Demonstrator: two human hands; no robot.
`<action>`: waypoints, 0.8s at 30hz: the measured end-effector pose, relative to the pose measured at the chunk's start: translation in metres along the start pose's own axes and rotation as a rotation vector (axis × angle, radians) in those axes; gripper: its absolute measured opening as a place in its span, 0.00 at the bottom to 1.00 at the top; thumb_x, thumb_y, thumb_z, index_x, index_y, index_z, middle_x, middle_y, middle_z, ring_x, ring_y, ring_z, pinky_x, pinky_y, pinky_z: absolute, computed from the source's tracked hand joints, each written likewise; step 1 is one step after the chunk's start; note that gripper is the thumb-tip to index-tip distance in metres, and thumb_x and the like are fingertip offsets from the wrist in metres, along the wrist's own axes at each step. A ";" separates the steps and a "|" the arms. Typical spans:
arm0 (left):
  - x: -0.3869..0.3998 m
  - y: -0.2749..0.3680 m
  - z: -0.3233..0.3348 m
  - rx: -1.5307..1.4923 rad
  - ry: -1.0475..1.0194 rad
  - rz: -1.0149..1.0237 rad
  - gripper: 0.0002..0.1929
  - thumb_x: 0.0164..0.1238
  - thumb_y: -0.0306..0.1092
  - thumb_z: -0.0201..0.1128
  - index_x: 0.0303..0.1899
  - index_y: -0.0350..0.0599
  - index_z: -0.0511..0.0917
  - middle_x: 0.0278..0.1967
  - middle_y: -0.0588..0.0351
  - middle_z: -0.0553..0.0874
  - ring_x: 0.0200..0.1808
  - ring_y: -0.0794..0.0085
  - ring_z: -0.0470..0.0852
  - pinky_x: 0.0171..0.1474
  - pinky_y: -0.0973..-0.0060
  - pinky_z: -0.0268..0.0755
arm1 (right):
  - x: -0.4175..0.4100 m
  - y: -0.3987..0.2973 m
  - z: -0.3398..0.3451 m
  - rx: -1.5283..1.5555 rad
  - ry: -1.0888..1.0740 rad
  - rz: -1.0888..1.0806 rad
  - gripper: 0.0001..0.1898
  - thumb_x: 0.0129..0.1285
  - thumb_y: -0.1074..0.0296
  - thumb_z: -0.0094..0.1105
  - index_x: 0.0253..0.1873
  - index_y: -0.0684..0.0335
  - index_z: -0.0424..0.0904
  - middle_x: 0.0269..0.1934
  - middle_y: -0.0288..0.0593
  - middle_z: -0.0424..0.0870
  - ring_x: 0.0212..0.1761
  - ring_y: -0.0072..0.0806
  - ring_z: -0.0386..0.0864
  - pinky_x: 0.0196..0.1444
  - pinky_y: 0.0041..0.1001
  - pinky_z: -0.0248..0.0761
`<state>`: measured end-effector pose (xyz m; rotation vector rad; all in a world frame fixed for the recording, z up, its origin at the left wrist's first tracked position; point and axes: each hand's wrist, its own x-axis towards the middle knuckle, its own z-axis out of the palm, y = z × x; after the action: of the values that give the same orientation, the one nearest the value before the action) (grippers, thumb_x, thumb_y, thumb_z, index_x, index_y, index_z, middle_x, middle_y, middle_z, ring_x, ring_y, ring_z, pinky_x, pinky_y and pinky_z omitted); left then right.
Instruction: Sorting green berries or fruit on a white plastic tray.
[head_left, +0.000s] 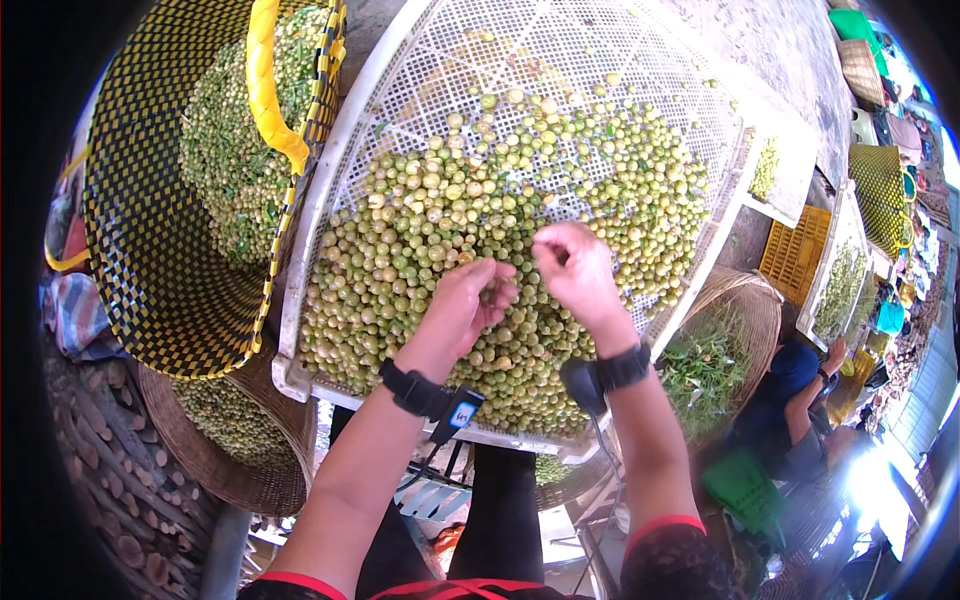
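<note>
Before me is a white perforated plastic tray (300, 259) holding a thick layer of small round green-yellow fruits (405, 247), with a few leaves among them. My left hand (478, 298) hovers over or touches the fruits near the middle, fingers loosely curled. Just right of it, my right hand (576, 262) has its thumb and fingers bent together. Whether either hand holds a fruit is hidden by the fingers. Both wrists wear black straps with small devices.
A black-and-yellow woven basket (135, 300) of fruits stands left, above a wicker basket (161, 409) with more. At right are a basket of green leaves (709, 367), an orange crate (796, 247) and another person (795, 397) beside a tray (806, 315). Stacked wood (112, 465) lies lower left.
</note>
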<state>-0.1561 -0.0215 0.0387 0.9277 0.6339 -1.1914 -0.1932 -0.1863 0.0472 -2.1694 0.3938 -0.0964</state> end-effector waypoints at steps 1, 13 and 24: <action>0.007 0.001 0.007 -0.003 0.000 -0.001 0.14 0.71 0.40 0.48 0.40 0.40 0.77 0.28 0.57 0.80 0.25 0.76 0.74 0.27 0.80 0.66 | -0.005 -0.013 -0.004 0.080 -0.059 0.025 0.05 0.48 0.78 0.62 0.32 0.64 0.77 0.26 0.44 0.78 0.27 0.34 0.78 0.30 0.27 0.72; 0.024 0.001 0.026 -0.003 -0.096 -0.066 0.12 0.69 0.38 0.50 0.34 0.42 0.77 0.25 0.59 0.79 0.22 0.79 0.73 0.23 0.83 0.64 | 0.090 0.065 -0.022 -0.545 0.164 -0.002 0.02 0.54 0.73 0.60 0.30 0.63 0.78 0.27 0.48 0.81 0.27 0.36 0.79 0.33 0.29 0.74; 0.045 0.028 0.025 -0.124 -0.030 -0.012 0.12 0.70 0.38 0.49 0.38 0.41 0.77 0.28 0.55 0.80 0.28 0.76 0.75 0.27 0.79 0.67 | 0.064 0.032 -0.034 -0.147 0.004 -0.028 0.07 0.55 0.73 0.61 0.39 0.64 0.80 0.31 0.50 0.81 0.31 0.39 0.80 0.38 0.31 0.76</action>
<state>-0.1183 -0.0632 0.0212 0.8012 0.6825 -1.1611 -0.1475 -0.2500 0.0369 -2.3204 0.3832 -0.0901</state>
